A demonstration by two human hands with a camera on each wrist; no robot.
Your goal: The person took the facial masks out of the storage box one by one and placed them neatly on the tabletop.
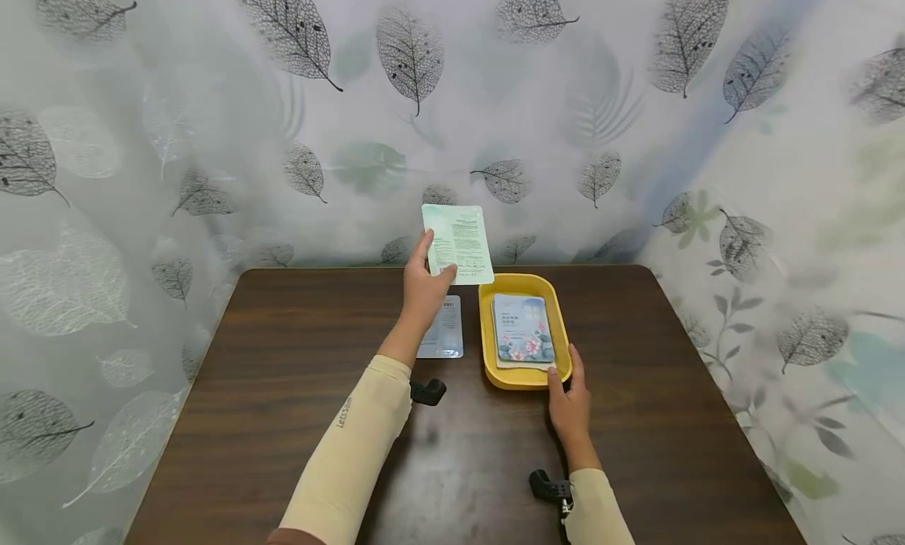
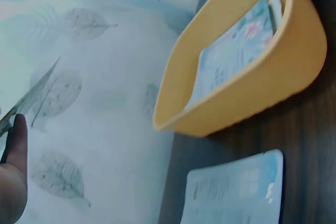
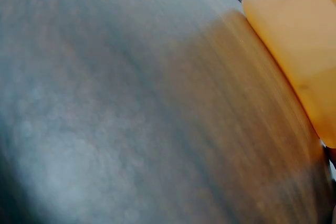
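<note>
My left hand (image 1: 424,286) holds a pale green sheet mask packet (image 1: 463,243) up by its lower left side, thumb on the printed face, above the table's back edge. In the left wrist view this packet (image 2: 31,95) shows nearly edge-on. To its lower right stands a yellow plastic basket (image 1: 488,349), with a stack of packets inside, topped by a blue floral one (image 1: 523,329). My right hand (image 1: 571,404) grips the basket's near right corner, thumb at the rim and fingers along the outer side. The right wrist view shows mostly the basket's wall (image 3: 294,40).
Another light blue packet (image 1: 445,333) lies flat on the dark wood table (image 1: 297,356), left of the basket and partly behind my left wrist. Leaf-patterned curtains (image 1: 495,121) hang behind the table and at both sides.
</note>
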